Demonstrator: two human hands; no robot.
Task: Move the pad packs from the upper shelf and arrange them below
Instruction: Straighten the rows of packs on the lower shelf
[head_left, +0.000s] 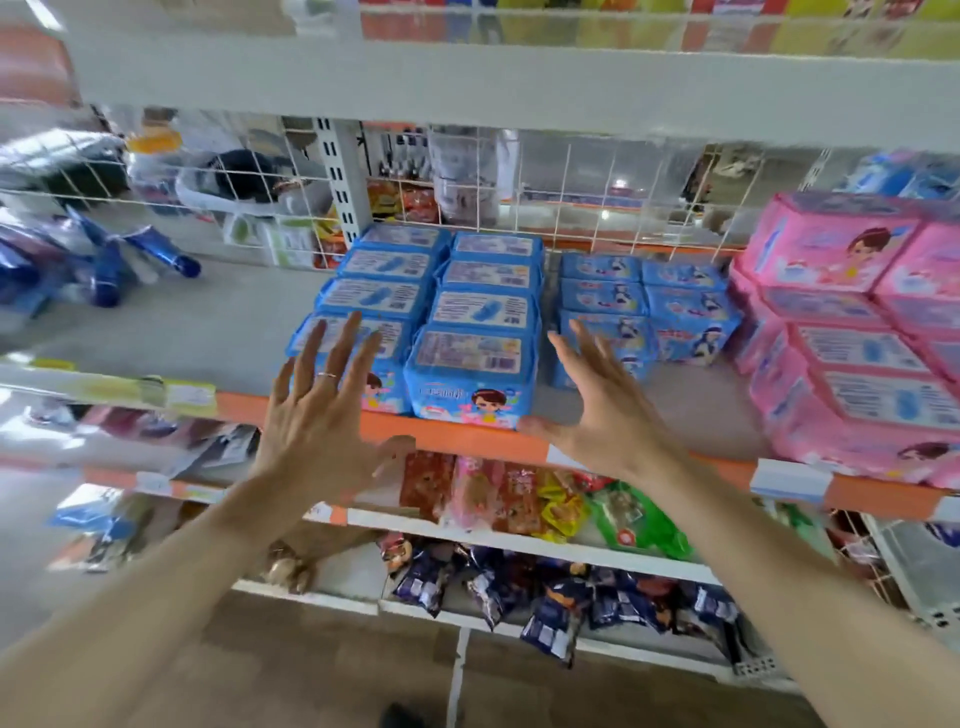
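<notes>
Two rows of blue pad packs (470, 358) stand on the orange-edged shelf (467, 439) in the middle of the view. A smaller group of blue packs (670, 306) sits just to their right. My left hand (322, 421) hovers with spread fingers in front of the left row's front pack, holding nothing. My right hand (597, 410) is spread open to the right of the front right pack, thumb near its lower corner. I cannot tell whether either hand touches a pack.
Stacks of pink pad packs (852, 343) fill the shelf's right end. Blue tubes (109, 260) lie at the far left, with bare shelf between. A wire grid (571, 192) backs the shelf. Snack bags (519, 499) crowd the lower shelves. Another shelf (467, 78) hangs overhead.
</notes>
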